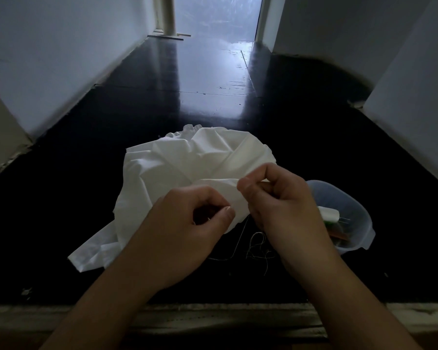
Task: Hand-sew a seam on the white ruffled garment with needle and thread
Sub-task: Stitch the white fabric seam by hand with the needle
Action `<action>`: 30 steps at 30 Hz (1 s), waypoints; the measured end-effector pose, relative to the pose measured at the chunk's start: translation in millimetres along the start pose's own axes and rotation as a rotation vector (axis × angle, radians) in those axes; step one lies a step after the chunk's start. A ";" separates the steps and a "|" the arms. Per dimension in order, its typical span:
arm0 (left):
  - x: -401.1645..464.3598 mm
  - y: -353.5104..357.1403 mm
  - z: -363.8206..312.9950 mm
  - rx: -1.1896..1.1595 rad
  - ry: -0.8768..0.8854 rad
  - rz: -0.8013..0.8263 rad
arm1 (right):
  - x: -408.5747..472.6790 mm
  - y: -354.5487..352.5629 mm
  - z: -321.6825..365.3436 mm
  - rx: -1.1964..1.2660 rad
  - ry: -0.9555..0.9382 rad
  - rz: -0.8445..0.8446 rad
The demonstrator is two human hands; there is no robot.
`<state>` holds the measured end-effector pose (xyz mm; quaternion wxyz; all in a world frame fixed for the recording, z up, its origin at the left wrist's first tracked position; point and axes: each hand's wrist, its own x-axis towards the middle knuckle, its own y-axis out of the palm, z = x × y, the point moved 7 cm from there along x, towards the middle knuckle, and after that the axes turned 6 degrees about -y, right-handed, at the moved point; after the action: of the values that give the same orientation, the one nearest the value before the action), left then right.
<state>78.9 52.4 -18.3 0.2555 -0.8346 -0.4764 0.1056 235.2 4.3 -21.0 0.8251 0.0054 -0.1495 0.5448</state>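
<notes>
Pinching the white ruffled garment (187,162), both the left hand (187,223) and right hand (278,198) look mid-stitch; next, draw the thread (257,246) below it taut.

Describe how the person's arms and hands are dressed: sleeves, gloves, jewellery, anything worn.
Both forearms are bare to the frame's bottom edge; no sleeve shows. The left hand and the right hand wear no gloves, and no ring, watch or bracelet is visible. Visible fingernails are short and unpainted.

glossy black floor (187,79), white walls (61,59) l & r, poss. window (213,16) at far end
</notes>
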 end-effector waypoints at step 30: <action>3.0 23.3 23.8 -0.200 -0.113 0.210 | 0.7 -4.7 -22.1 0.339 0.213 -0.068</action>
<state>87.8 53.1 -50.5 0.1316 -0.8938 -0.4083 0.1304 245.1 6.8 -41.2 0.8416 0.0914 0.0327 0.5313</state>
